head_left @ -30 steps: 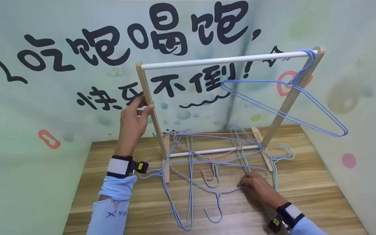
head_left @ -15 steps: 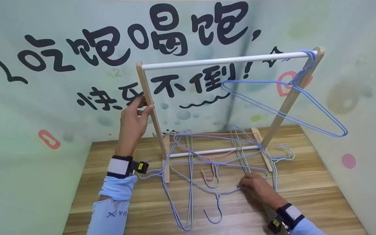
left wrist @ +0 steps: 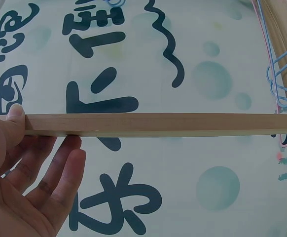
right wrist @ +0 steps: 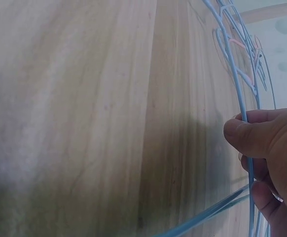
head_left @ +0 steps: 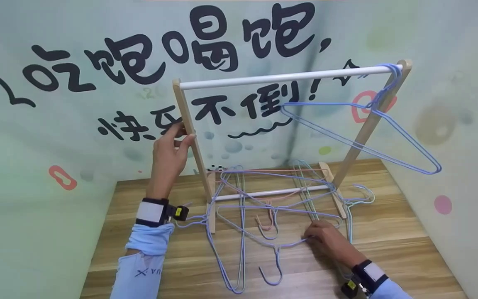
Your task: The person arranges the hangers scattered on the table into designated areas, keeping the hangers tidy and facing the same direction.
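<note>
Blue wire hanger (head_left: 277, 248) lies nearest you on the table (head_left: 172, 265), its hook pointing back towards you and its long bottom bar running crosswise, left to right, beyond the hook. Your right hand (head_left: 332, 241) is the nearer one: its thumb and fingers pinch the right shoulder of that wire, so the neck and hook are to the left of your grip; whether the wire is raised at all, you cannot tell. Just past it lie a second blue hanger (head_left: 276, 216) and a pink hanger (head_left: 271, 214), both with hooks your way. To the left, a bundle of hangers (head_left: 206, 219) has its hooks turned outward left; to the right, a greenish bundle (head_left: 349, 203) has its hooks turned right, partly hidden by your right hand. Behind these stands the rack, its lower rail (head_left: 282, 192) crossed by wires. Your left hand (head_left: 168, 162), well apart from the pinched hanger, holds the left post (head_left: 200, 160) between thumb and fingers. The upper rail (head_left: 288, 77) spans above and beyond the pinched hanger, and the hung blue hangers (head_left: 375, 109) sit at its right end, before the lettered wall (head_left: 56, 141).
</note>
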Available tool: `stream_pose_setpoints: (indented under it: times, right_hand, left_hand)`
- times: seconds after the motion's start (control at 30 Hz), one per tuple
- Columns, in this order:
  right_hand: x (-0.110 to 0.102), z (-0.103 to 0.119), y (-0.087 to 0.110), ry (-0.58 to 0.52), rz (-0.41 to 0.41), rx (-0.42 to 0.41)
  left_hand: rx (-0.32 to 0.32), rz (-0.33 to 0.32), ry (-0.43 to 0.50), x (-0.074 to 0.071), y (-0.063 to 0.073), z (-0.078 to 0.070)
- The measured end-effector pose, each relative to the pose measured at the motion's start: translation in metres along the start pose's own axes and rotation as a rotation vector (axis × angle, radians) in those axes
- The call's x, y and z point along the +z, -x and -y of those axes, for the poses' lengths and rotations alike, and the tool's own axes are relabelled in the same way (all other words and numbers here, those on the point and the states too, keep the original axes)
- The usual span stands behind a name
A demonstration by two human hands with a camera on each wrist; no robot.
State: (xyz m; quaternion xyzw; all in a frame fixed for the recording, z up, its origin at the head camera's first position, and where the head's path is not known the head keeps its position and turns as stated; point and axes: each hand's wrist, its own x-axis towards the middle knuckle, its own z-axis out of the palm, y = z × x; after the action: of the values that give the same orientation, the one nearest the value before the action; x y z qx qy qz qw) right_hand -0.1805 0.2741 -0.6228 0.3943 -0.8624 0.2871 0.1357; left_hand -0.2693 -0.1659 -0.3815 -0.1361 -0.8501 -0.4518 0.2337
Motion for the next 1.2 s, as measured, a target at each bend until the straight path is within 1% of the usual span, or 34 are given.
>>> stream_pose_setpoints:
  times: [0.13,0.37,0.7,0.83,1.2]
  right_hand:
    - [-0.001,0.001,0.0,-0.001,-0.001,-0.003]
    - [-0.005,0.004,-0.002,-0.032,0.007,-0.008]
    - [-0.012,0.008,-0.006,-0.012,0.005,-0.027]
    - [-0.015,0.01,-0.009,0.007,-0.009,-0.034]
    - [-0.028,0.013,-0.017,-0.021,-0.033,-0.05]
  left_hand:
    - [0.007,0.003,0.009,0.0,0.0,0.0]
    - [0.004,0.003,-0.01,-0.001,0.0,-0.001]
    - [-0.007,0.004,-0.006,0.0,0.0,-0.001]
    - [-0.001,0.0,-0.009,0.0,0.0,-0.001]
    - [-0.001,-0.003,-0.004,0.0,0.0,0.0]
